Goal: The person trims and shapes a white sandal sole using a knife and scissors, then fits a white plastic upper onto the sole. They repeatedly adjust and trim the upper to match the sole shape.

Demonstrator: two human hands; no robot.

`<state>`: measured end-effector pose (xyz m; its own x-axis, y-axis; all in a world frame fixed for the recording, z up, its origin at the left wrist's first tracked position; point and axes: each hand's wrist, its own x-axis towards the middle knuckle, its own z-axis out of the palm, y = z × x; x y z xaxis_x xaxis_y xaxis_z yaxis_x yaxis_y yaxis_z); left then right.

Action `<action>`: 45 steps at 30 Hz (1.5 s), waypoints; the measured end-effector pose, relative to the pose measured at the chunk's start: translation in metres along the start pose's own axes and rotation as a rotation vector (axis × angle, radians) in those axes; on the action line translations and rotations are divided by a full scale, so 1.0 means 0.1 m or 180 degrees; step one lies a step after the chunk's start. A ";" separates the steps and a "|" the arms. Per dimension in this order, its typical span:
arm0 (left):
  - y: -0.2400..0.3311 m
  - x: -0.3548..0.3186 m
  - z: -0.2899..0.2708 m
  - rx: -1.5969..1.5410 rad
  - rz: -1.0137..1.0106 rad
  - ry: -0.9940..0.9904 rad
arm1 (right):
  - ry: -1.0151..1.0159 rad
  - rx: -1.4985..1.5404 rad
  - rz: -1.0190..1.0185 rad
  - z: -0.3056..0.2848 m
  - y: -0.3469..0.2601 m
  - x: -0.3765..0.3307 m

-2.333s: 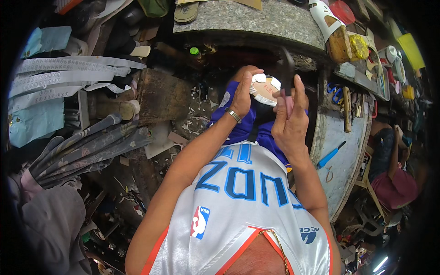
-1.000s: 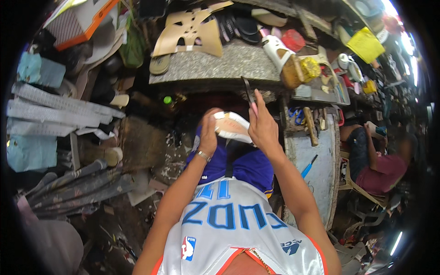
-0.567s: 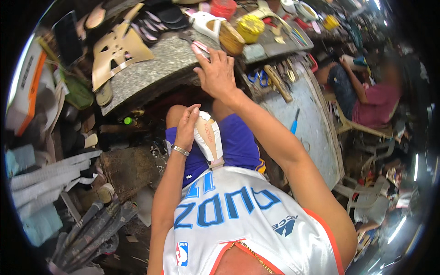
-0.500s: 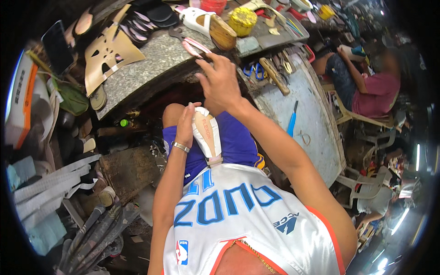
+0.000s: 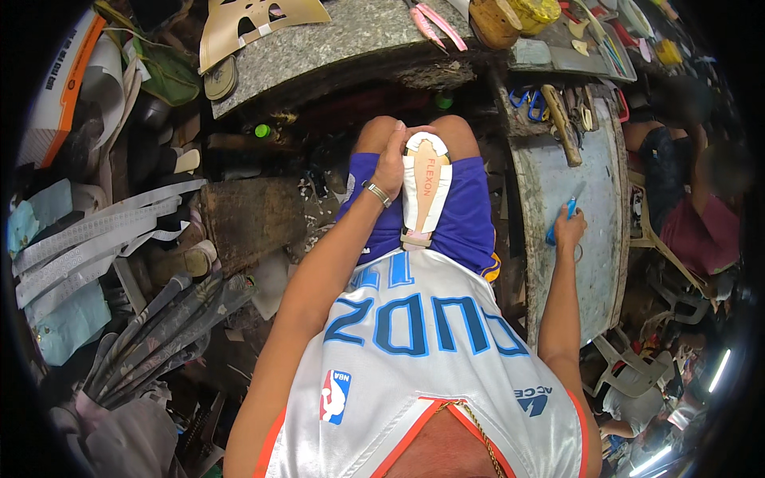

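On my lap lies a shoe on its last point(image 5: 428, 182), sole side up, with white material folded over the edges of a tan insole and the toe end away from me. My left hand point(image 5: 389, 169) grips it along its left side near the toe; some fingers are hidden beneath. Off to the right, my right hand point(image 5: 569, 229) is closed round the blue handle of a knife point(image 5: 572, 205) at the side table, its blade pointing away from me. Pink-handled pliers point(image 5: 437, 29) rest on the stone bench ahead, touched by neither hand.
A speckled stone bench point(image 5: 343, 60) spans the front, bearing a tan cut-out sheet point(image 5: 259, 22). The pale side table point(image 5: 594, 275) holds a wooden-handled tool point(image 5: 562, 127) and blue-handled scissors point(image 5: 532, 103). Material strips point(image 5: 103, 231) pile up left. Another person point(image 5: 701, 215) sits far right.
My right hand has left the pliers' handles at the bench and come right to the side table, where it has taken hold of the blue knife. My left hand still holds the shoe.
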<state>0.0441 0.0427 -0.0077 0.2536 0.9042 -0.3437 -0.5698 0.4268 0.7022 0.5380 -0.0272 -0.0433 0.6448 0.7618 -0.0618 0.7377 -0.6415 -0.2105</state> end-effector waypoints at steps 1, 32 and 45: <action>0.01 -0.01 0.00 -0.0065 0.0108 -0.0140 | -0.0162 0.0171 0.0022 0.05 0.05 0.05; -0.13 0.00 -0.11 0.0177 0.0374 0.0114 | -0.2223 0.1521 -0.2408 -0.71 -2.92 -1.45; -0.16 0.00 -0.05 0.0222 0.0406 0.0457 | -0.2014 0.1326 -0.2424 -0.78 -3.04 -1.52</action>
<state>0.0487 0.0364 -0.0221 0.0659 0.9413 -0.3311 -0.5334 0.3137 0.7856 0.2314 0.0451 0.1058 -0.2648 0.9332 -0.2428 0.6985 0.0120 -0.7156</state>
